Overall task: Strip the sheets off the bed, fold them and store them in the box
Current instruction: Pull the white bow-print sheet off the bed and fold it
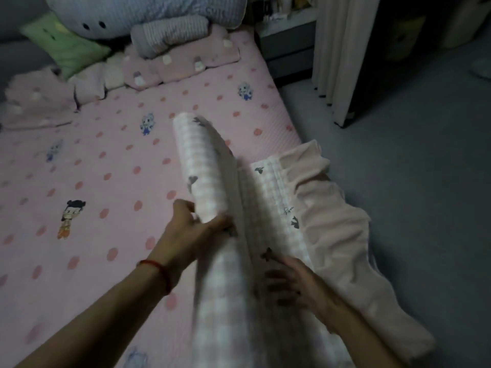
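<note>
A pink-and-white checked sheet [204, 171] with small dark bow prints lies in a long folded strip along the right side of the bed. Its ruffled pale pink edge [332, 224] hangs over the bed's side. My left hand [191, 232], with a red string at the wrist, grips a raised fold of the checked sheet. My right hand [295, 282] rests flat on the sheet's lower layer, fingers spread. Under it all lies the pink dotted mattress cover [93, 181] with cartoon figures. No box is in view.
Pillows and a crumpled pink blanket [183, 65] pile up at the head of the bed, with a green cushion [63, 46] and a large blue plush [138, 11]. A curtain [340, 54] and a dark cabinet stand right of the bed, above grey floor [411, 168].
</note>
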`<state>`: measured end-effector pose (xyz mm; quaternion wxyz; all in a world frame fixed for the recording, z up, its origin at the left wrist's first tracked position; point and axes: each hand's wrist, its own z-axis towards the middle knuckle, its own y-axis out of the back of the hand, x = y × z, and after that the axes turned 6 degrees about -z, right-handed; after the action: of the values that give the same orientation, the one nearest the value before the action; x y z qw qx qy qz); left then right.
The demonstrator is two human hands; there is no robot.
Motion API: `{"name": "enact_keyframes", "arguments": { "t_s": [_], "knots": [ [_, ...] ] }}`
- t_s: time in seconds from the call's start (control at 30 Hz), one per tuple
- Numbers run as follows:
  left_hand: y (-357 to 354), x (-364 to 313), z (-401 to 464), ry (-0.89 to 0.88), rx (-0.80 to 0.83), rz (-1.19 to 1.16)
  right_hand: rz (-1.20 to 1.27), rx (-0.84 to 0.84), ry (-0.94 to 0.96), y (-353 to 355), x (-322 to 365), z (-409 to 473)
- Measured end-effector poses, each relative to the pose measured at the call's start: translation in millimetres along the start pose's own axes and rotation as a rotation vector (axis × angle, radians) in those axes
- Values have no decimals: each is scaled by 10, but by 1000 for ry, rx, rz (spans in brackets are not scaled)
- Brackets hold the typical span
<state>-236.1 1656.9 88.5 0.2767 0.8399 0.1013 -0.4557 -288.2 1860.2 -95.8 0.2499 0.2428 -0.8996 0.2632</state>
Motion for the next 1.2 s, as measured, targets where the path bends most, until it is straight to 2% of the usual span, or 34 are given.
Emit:
{"name": "enact_keyframes", "arguments": {
  "t_s": [0.07,0.1,0.17,0.2,0.23,0.3,0.4,0.53,0.7,0.8,0.93,1.0,1.07,1.1,1.2],
  "knots": [
    [-473,-79,-41,-50,78,-55,22,-79,44,327,42,-157],
    [-688,-32,-14,-95,80,-8,39,-135,76,540,59,-242],
    [-1028,245,133,-172,-8,259,24,-263,146,924,76,-371],
    [-1157,432,217,-147,-61,374,-26,-325,180,1116,70,-413],
    [-1272,612,277,-43,-86,401,-82,-391,200,1280,32,-407],
    [-1414,895,340,189,-47,173,-176,-488,206,1411,-48,-452],
    [-1342,1235,495,286,33,-110,-320,-547,283,1371,-119,-441],
    [-1051,1342,536,492,363,-337,-327,-564,270,1290,-142,-461],
    [-801,1105,557,326,248,-252,-340,-612,277,893,31,-661],
    [-274,1019,581,282,187,-108,-376,-675,248,353,-36,-651],
    [826,1170,687,254,151,139,-390,-500,94,-744,-406,-429],
    [1376,1255,784,224,102,298,-581,-408,57,-1186,-604,-294],
    [1881,1296,942,180,29,424,-944,-331,143,-1515,-611,-122],
    [2065,1355,1056,166,-21,471,-1069,-352,216,-1632,-545,-46],
    [2210,1666,1328,110,-191,677,-1072,-485,535,-1894,-88,271]
  ]
}}
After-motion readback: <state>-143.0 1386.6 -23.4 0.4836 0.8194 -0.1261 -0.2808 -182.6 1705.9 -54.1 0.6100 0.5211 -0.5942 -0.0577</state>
